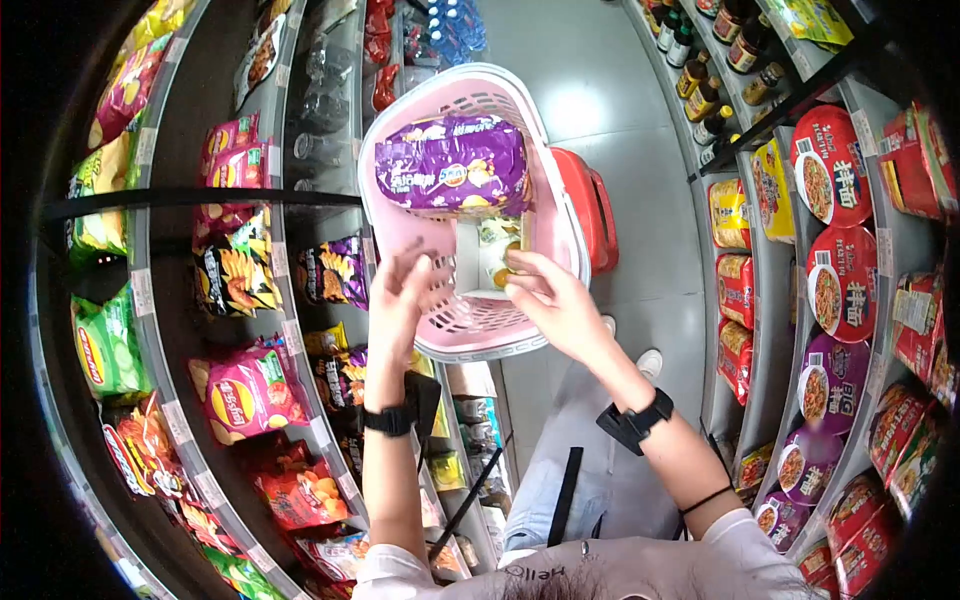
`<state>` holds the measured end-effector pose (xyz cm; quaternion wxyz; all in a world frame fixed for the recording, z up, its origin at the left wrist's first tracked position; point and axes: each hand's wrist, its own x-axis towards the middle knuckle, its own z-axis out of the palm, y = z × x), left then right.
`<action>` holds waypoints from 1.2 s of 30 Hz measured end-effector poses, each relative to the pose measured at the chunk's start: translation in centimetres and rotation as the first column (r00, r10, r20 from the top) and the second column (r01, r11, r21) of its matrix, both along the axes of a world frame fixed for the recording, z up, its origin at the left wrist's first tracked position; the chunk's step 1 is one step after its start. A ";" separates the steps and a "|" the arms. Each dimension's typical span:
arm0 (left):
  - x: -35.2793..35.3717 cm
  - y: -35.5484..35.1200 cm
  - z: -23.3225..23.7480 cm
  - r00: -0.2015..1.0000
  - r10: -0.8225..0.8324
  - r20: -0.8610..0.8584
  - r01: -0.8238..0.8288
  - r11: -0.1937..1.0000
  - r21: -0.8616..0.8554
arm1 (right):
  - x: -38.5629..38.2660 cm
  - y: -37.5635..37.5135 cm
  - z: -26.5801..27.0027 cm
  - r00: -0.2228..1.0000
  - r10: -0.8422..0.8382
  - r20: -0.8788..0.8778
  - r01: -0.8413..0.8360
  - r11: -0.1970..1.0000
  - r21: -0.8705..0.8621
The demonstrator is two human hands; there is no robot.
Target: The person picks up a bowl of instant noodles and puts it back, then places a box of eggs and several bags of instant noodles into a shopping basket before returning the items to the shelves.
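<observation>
head view: me in a snack aisle with the pink basket up in front of me, so everything below is placed off that
left hand: at the basket's near left rim, fingers spread wide, nothing in it. can't tell if it's actually touching the mesh
right hand: reaching over the near rim into the basket, fingertips pinched on a small pale packet
small pale packet: inside the basket, about the middle, just under the chips
purple chip bag: lying across the far half of the basket
red basket: tucked right behind the pink one's right wall
chip shelves: left of the basket
noodle bowls: shelved well off to its right
</observation>
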<state>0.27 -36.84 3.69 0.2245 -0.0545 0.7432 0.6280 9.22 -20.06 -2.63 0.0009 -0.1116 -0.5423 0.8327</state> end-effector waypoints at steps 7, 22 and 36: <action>-13.4 0.2 -6.9 0.925 0.151 -0.348 -0.320 0.804 -0.502 | -0.9 -6.0 -4.8 0.978 0.159 0.134 -0.195 0.925 0.327; -5.8 -3.2 -1.3 0.907 0.078 -0.414 -0.127 0.988 -0.092 | 1.7 -0.8 -0.1 0.970 -0.224 0.090 0.222 0.975 0.031; 15.2 6.2 4.9 0.897 -0.144 -0.417 0.132 0.990 -0.059 | 22.9 10.0 8.5 0.864 -0.491 0.112 0.504 0.845 -0.177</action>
